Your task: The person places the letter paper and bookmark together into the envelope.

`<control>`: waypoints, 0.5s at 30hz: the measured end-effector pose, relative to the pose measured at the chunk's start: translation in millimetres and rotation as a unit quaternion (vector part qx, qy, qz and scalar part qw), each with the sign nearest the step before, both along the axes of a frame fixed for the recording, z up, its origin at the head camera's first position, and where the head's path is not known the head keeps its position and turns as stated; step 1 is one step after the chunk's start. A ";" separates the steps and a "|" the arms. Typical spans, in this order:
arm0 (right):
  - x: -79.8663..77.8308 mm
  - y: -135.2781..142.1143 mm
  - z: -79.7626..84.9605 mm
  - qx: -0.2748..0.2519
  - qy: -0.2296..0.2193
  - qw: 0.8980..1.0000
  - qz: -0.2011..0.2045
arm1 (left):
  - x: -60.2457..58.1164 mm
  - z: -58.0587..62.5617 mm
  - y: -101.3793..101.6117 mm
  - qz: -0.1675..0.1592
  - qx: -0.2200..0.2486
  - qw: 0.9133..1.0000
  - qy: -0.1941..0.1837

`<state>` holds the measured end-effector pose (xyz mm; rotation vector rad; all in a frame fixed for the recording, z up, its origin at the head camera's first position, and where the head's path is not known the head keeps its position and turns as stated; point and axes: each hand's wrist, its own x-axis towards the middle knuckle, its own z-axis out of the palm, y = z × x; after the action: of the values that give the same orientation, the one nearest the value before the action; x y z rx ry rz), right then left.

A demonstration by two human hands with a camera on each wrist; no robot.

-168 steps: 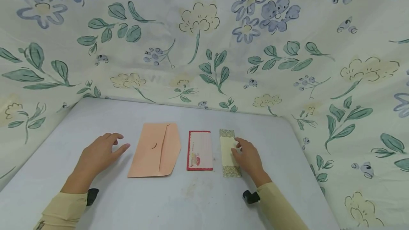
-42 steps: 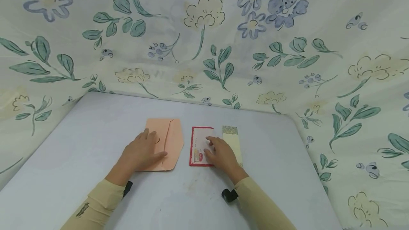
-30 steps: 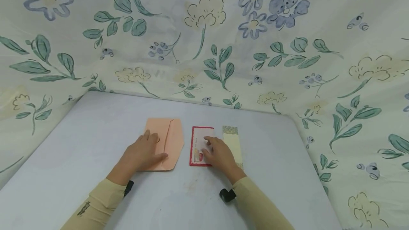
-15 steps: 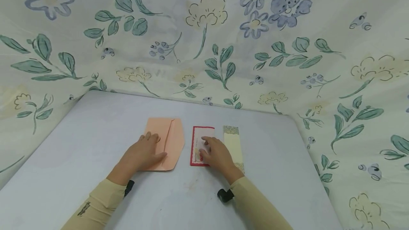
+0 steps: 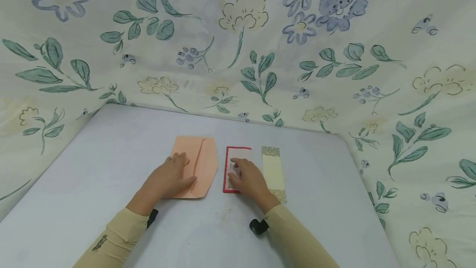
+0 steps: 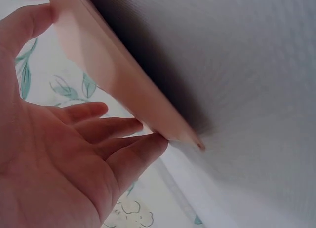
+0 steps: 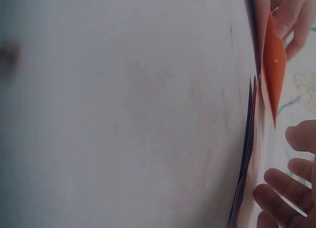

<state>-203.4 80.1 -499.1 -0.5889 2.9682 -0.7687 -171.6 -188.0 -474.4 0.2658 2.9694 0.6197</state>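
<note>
A peach envelope point(image 5: 206, 164) with a flap along its right side lies on the table. My left hand point(image 5: 167, 179) rests on its left part, the fingertips and thumb touching the paper; the left wrist view shows the envelope's edge point(image 6: 123, 80) against those fingers. To the right lies a red-bordered card point(image 5: 238, 152), partly hidden under my right hand point(image 5: 249, 177). In the right wrist view, the right thumb and fingers point(image 7: 281, 196) are spread apart close over the card's edge point(image 7: 249, 139), gripping nothing.
A cream paper strip point(image 5: 272, 171) with speckled gold ends lies just right of the right hand. The white table point(image 5: 208, 235) meets a floral cloth point(image 5: 238, 53) behind and at both sides. Each wrist bears a black camera point(image 5: 258, 226).
My left hand has come from beside the envelope onto it. The right hand has moved left from the cream strip to the red-bordered card, drifting further left over it in the last second.
</note>
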 end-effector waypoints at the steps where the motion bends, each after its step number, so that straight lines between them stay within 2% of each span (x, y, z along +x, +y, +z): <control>1: 0.1 -1.3 0.0 -0.001 -0.001 1.000 0.002 | 0.3 -0.1 0.1 0.000 0.000 1.000 0.000; 15: -0.6 -18.0 2.9 0.008 0.002 1.000 0.015 | -0.7 -1.1 5.4 -0.002 0.002 1.000 0.000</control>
<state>-204.0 62.1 -496.2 -0.6343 2.9581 -0.7413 -172.3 -182.6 -475.5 0.2734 2.9674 0.6254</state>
